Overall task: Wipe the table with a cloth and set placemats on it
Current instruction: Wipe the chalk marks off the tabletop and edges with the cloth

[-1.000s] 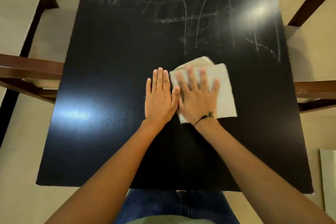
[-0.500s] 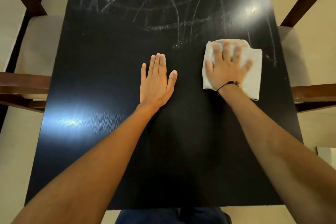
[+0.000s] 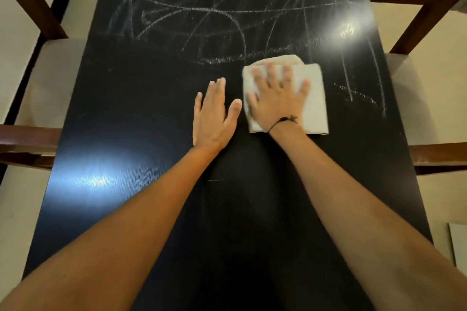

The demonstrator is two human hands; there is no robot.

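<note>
Cloth (image 3: 312, 98): folded, pale, mid-table, right of centre, just near of the closest chalk marks (image 3: 222, 59).
Right hand (image 3: 276, 101): flat on cloth, fingers (image 3: 271, 74) spread wide and straight, pressing, not gripping.
Left hand (image 3: 213, 116): flat on bare table (image 3: 126, 108), fingers together, thumb just beside cloth's left edge.
Cloth axis: long side runs near to far; loose folded layer pokes out at far edge.
Risk: folds may slip apart or bunch under my palm, since only pressure holds them; a light pass could smear chalk, not lift it.
Left to do: far half still scribbled; no placemats seen.
</note>
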